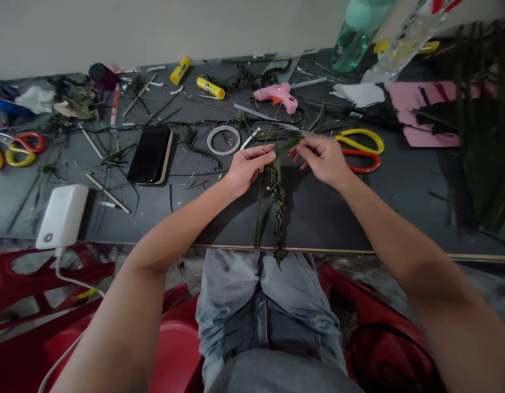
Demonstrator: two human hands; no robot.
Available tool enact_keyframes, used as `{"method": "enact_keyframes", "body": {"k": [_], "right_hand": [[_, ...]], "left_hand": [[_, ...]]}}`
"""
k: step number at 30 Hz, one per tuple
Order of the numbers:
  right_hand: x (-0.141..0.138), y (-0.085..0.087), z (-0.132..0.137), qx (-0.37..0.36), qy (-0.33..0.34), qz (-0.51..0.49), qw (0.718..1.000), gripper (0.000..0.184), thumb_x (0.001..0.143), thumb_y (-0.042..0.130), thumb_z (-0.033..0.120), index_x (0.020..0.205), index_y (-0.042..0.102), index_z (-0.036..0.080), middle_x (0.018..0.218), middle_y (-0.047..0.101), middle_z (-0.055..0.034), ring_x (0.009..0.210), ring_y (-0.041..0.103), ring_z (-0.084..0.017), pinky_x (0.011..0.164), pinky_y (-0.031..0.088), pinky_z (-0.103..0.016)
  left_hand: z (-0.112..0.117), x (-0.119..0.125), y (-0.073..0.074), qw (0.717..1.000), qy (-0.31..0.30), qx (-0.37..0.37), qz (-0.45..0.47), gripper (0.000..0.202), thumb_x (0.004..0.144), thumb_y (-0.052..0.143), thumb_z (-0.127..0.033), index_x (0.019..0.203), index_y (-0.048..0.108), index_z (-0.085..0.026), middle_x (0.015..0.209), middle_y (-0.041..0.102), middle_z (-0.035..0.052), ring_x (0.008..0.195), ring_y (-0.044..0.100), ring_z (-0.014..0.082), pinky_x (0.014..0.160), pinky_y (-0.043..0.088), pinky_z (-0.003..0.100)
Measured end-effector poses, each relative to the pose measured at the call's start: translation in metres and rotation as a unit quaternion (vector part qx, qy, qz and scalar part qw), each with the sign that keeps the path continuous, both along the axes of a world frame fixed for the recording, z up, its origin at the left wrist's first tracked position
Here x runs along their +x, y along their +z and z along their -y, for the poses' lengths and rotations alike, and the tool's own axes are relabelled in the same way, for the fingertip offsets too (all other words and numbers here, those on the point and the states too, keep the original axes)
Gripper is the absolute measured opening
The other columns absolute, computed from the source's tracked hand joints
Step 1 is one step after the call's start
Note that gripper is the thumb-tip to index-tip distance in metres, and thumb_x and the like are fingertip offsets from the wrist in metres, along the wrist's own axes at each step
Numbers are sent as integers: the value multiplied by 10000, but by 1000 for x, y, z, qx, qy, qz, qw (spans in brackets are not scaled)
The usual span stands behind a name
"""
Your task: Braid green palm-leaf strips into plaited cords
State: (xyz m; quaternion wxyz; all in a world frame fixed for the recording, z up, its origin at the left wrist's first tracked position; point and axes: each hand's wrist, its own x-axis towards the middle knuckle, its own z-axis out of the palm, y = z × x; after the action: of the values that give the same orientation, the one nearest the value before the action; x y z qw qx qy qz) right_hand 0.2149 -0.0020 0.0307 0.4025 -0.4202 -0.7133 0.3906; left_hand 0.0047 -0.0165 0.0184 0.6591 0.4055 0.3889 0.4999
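Note:
A braided strip of green leaf hangs down over the table's front edge, its top end pinched between the thumb and fingers of my left hand. My right hand closes on a loose flat leaf strand that runs from the top of the braid off to the right. Another long strand hangs left of the braid, down to the table edge. Just beyond my right hand lie scissors with yellow and red handles. A roll of tape rests beyond my left hand.
On the grey table lie a black phone, a white power bank with a cable, a pink glue gun, glue sticks and leaf scraps. A green bottle stands back right. Large dark leaves lie at right.

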Motion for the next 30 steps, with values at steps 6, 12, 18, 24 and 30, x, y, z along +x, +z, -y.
{"method": "enact_keyframes", "body": {"k": [6, 12, 18, 24, 30], "right_hand": [[2, -1, 1, 15, 4, 55, 998, 609, 845, 510, 790, 884, 741, 228, 872, 739, -70, 736, 693, -223, 540, 566, -341], [0, 0, 8, 94, 18, 98, 991, 434, 968, 463, 611, 1000, 747, 284, 881, 740, -40, 801, 689, -239, 818, 593, -467], [3, 2, 5, 99, 25, 141, 985, 344, 992, 471, 473, 956, 735, 255, 856, 746, -34, 735, 685, -202, 783, 581, -397], [6, 7, 5, 123, 5, 239, 963, 347, 1009, 417, 408, 961, 703, 218, 877, 754, -76, 802, 703, -245, 756, 546, -391], [5, 3, 8, 163, -14, 336, 928, 316, 979, 412, 317, 969, 700, 188, 930, 741, -117, 857, 685, -286, 739, 514, -409]], "left_hand": [[0, -2, 4, 999, -18, 27, 9, 349, 627, 916, -345, 929, 800, -214, 819, 777, 8, 761, 719, 137, 792, 573, 281], [11, 3, 14, 993, -117, 17, -21, 359, 570, 939, -333, 883, 805, -218, 819, 770, 13, 728, 693, 138, 759, 574, 292], [11, 1, 14, 996, -82, 15, -33, 313, 640, 906, -315, 923, 799, -232, 910, 775, 26, 812, 723, 170, 782, 584, 327], [6, -2, 13, 997, -55, 21, -50, 378, 639, 907, -346, 985, 791, -252, 865, 772, 11, 852, 733, 193, 803, 593, 342], [7, 0, 12, 997, -66, 24, -35, 360, 639, 909, -335, 961, 790, -226, 922, 777, 28, 834, 725, 172, 821, 583, 330]]}}
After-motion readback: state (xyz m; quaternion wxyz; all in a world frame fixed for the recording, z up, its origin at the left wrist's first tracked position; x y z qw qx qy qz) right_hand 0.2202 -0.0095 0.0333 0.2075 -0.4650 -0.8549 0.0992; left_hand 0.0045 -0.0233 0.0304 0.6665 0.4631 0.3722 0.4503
